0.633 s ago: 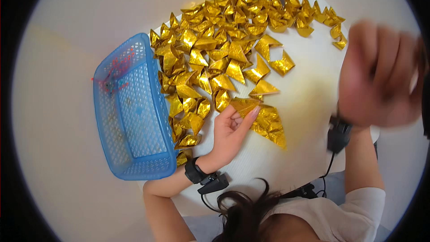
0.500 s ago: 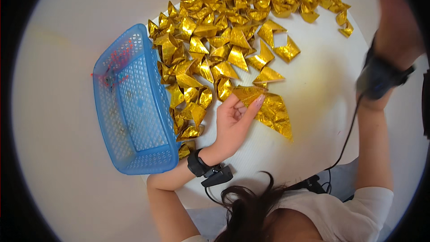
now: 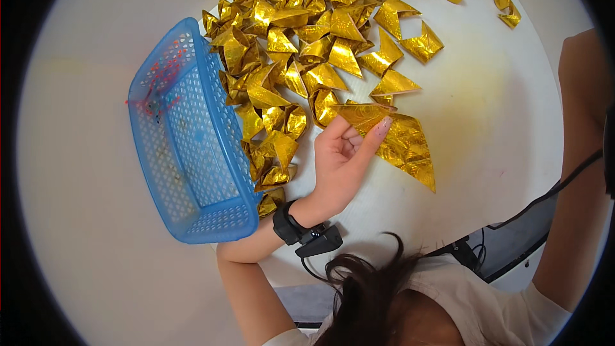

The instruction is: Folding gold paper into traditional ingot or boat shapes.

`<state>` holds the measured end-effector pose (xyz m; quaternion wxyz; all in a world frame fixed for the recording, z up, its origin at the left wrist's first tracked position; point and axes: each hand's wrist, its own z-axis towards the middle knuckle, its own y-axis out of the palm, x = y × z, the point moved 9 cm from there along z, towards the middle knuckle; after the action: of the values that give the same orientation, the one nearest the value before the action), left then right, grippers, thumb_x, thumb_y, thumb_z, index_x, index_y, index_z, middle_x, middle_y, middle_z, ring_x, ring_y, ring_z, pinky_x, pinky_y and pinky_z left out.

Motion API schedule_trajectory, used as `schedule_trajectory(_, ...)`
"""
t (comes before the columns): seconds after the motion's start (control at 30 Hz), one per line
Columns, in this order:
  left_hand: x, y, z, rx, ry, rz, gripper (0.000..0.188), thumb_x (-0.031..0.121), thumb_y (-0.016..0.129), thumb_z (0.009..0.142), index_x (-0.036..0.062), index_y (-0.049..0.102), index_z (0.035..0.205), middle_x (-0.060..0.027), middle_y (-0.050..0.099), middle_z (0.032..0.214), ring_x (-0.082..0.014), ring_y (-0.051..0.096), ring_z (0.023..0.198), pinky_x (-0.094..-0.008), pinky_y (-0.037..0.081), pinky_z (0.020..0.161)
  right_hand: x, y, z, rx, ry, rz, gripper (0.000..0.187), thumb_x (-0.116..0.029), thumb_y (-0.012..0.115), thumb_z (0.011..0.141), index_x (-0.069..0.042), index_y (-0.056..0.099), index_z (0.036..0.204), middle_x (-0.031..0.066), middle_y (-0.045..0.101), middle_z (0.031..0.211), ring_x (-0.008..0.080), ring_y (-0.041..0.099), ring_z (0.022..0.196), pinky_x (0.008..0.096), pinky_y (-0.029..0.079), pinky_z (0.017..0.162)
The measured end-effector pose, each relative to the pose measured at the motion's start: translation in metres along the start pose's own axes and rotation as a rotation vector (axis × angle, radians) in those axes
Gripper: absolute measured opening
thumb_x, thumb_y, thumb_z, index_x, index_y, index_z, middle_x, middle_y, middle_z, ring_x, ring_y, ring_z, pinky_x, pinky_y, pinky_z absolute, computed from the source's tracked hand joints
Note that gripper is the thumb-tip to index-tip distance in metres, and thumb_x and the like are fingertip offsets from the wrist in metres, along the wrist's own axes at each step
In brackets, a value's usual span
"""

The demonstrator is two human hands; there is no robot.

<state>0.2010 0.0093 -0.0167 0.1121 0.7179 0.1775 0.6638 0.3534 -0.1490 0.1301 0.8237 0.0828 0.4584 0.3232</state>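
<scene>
My left hand pinches a partly folded sheet of gold foil paper between thumb and fingers, over the white table. The sheet is flat and roughly triangular, with one corner pointing toward the lower right. Just beyond it lies a folded gold paper piece, part of a big spread of folded gold foil ingots. My right arm runs up the right edge of the view; its hand is out of sight.
A blue plastic lattice basket stands left of the gold pieces, with a red stringy item at its far end. A black device is strapped to my left wrist, its cable trailing down. Another black cable crosses the right side.
My right hand has moved out of view at the right. The left hand still pinches the gold sheet in much the same pose. The whole view has shifted slightly.
</scene>
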Motion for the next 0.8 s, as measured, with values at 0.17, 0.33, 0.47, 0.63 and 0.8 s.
schedule_trajectory(0.17,0.002,0.005,0.002,-0.052,0.025,0.015,0.020,-0.002,0.055,0.087,-0.0051,0.053,0.106,-0.0085,0.063,0.099,-0.0072,0.056,0.088,-0.0200,0.044,0.077,0.007,-0.005,-0.002,-0.022,0.032,-0.058,0.016,-0.019,0.047,0.083,-0.006,0.055,0.087,0.0050,0.052,0.078,0.0129,0.049,0.074,0.0237,0.039,0.071)
schedule_trajectory(0.33,0.000,0.007,0.004,-0.014,-0.001,-0.005,0.020,-0.001,0.056,0.086,-0.0050,0.054,0.106,-0.0079,0.063,0.097,-0.0059,0.056,0.085,-0.0187,0.043,0.074,0.022,-0.009,-0.007,-0.030,0.069,-0.076,0.017,-0.019,0.047,0.083,-0.006,0.055,0.088,0.0053,0.053,0.080,0.0131,0.050,0.076,0.0241,0.039,0.072)
schedule_trajectory(0.47,0.004,0.005,0.003,-0.001,0.048,0.021,0.020,-0.001,0.056,0.086,-0.0047,0.054,0.106,-0.0072,0.064,0.096,-0.0054,0.056,0.084,-0.0182,0.043,0.073,0.033,-0.008,-0.008,-0.054,0.096,-0.093,0.018,-0.019,0.047,0.083,-0.005,0.055,0.089,0.0055,0.053,0.082,0.0132,0.050,0.078,0.0243,0.039,0.073)
schedule_trajectory(0.63,0.003,0.006,0.004,-0.010,0.029,0.007,0.020,-0.001,0.056,0.087,-0.0047,0.053,0.106,-0.0072,0.063,0.097,-0.0056,0.056,0.085,-0.0183,0.043,0.073,0.041,-0.008,-0.007,-0.099,0.126,-0.129,0.019,-0.019,0.047,0.083,-0.005,0.055,0.090,0.0058,0.053,0.084,0.0133,0.050,0.080,0.0247,0.039,0.074)
schedule_trajectory(0.8,0.005,0.005,0.003,-0.025,0.017,-0.032,0.021,-0.001,0.055,0.087,-0.0049,0.053,0.107,-0.0074,0.063,0.098,-0.0059,0.056,0.085,-0.0188,0.043,0.074,0.048,-0.002,-0.012,-0.112,0.154,-0.161,0.019,-0.019,0.047,0.083,-0.004,0.055,0.092,0.0061,0.054,0.086,0.0135,0.051,0.082,0.0250,0.040,0.076)
